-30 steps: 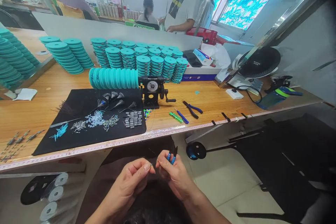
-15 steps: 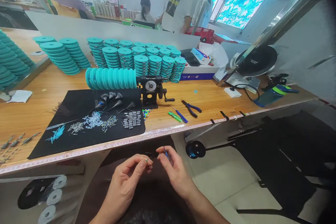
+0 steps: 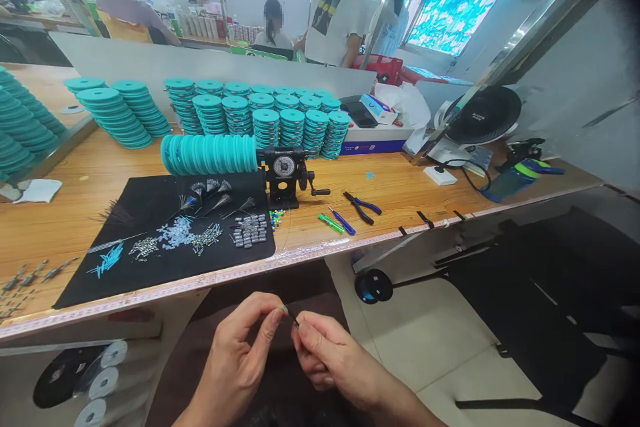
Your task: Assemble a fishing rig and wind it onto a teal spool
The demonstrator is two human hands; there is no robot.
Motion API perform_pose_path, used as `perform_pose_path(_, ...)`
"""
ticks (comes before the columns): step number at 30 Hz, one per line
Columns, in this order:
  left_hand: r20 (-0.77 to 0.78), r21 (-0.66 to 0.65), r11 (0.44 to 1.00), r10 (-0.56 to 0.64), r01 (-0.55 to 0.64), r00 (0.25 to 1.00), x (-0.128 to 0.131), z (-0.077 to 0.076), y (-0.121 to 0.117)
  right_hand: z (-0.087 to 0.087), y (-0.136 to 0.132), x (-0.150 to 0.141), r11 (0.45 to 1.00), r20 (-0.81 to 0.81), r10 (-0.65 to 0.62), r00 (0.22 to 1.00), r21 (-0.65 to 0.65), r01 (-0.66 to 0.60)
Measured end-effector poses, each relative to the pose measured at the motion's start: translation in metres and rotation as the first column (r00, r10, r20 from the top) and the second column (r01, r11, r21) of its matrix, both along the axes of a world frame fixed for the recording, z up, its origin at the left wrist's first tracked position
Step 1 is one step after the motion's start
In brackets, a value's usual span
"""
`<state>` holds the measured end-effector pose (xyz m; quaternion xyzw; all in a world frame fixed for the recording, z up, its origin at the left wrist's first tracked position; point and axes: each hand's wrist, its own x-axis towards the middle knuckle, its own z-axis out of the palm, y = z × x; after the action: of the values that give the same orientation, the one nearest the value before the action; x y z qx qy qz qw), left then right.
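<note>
My left hand (image 3: 240, 340) is closed in a pinch, with a tiny greenish bit showing at its fingertips. Opposite it, my right hand (image 3: 327, 353) pinches one end of a short, thin dark piece (image 3: 291, 315). That piece slants between the fingertips of both hands, just in front of the bench edge. Its kind is too small to make out, and the rest of what each hand holds is hidden. Beyond the hands, a black mat (image 3: 165, 273) carries grey cylindrical pieces (image 3: 250, 230), clear small parts (image 3: 176, 232) and light-blue slips (image 3: 107, 259).
A black hand-crank winder (image 3: 284, 177) holds a row of turquoise spools (image 3: 210, 155). Stacked spools (image 3: 265, 127) stand behind. Pliers (image 3: 361, 207), a blue pen-like tool (image 3: 342, 220) and a green tube (image 3: 331, 223) lie right. A person (image 3: 333, 20) stands beyond the partition.
My right hand has turned and come down toward the left. Its blue and dark thin item pointed up before; now a dark piece bridges both hands' fingertips. My left hand keeps its pinch.
</note>
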<state>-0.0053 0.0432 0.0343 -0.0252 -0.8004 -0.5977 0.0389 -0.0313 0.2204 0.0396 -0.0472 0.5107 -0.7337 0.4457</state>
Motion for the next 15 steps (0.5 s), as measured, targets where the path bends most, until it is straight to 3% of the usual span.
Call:
perform_pose_path(5,0.053,-0.014,0.999,-0.036,0.037,0.998,0.000,0.003,0.000,0.000,0.001,-0.003,0.997,0.100,0.033,0.994,-0.068,-0.026)
perform_pose_path(11,0.078,-0.028,0.997,-0.074,0.077,0.994,-0.003,0.002,0.002,-0.004,0.000,0.002,0.998,0.075,-0.011,0.997,-0.056,0.015)
perform_pose_path(13,0.085,-0.037,0.996,-0.083,0.086,0.993,-0.002,-0.001,0.002,-0.005,0.005,-0.003,0.997,-0.047,-0.059,0.997,0.043,0.061)
perform_pose_path(14,0.090,-0.043,0.996,-0.080,0.084,0.993,-0.002,-0.003,0.001,-0.005,0.011,-0.010,0.979,-0.206,-0.093,0.974,0.159,0.127)
perform_pose_path(15,0.088,-0.052,0.996,-0.069,0.073,0.994,-0.002,-0.005,0.000,-0.005,0.018,-0.020,0.924,-0.411,-0.107,0.905,0.296,0.244)
